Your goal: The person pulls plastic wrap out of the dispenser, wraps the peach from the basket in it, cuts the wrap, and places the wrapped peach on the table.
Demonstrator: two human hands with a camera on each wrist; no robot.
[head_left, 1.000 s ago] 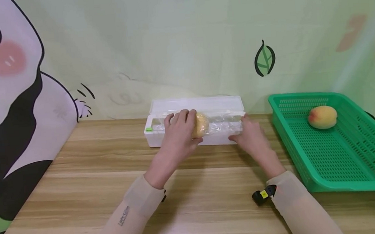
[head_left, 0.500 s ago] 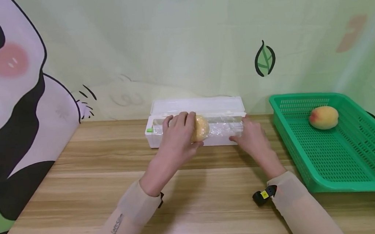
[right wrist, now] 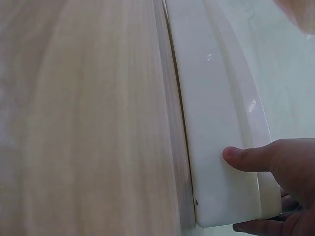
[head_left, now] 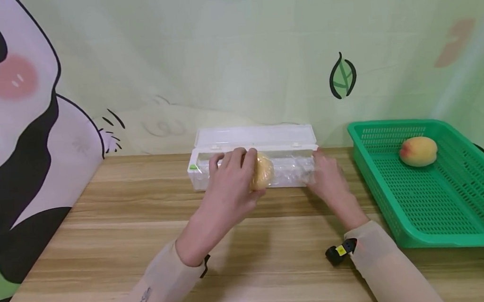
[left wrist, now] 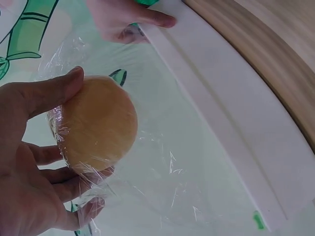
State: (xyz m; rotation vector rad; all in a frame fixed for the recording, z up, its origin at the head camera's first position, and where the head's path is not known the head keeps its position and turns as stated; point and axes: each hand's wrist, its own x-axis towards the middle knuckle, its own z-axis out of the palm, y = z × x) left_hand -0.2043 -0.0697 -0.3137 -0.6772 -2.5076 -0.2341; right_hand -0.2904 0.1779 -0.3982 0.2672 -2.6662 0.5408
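My left hand grips a yellow peach wound in clear cling film. In the left wrist view the thumb lies on one side of the peach and the fingers bend behind it. Film stretches from the fruit toward a long white cling film box, whose lid stands raised at the back. At the box's right end my right hand holds on, thumb on the front wall and fingers round the end, as the right wrist view shows. A green slider sits at the box's left end.
A green plastic basket stands on the right of the wooden table, with another peach in it. Close behind the box rises a printed backdrop with a panda and leaves.
My left hand has drawn the wrapped peach slightly toward me and down, to the front of the box. The right hand stays at the box's right end, its thumb lower or more hidden now.
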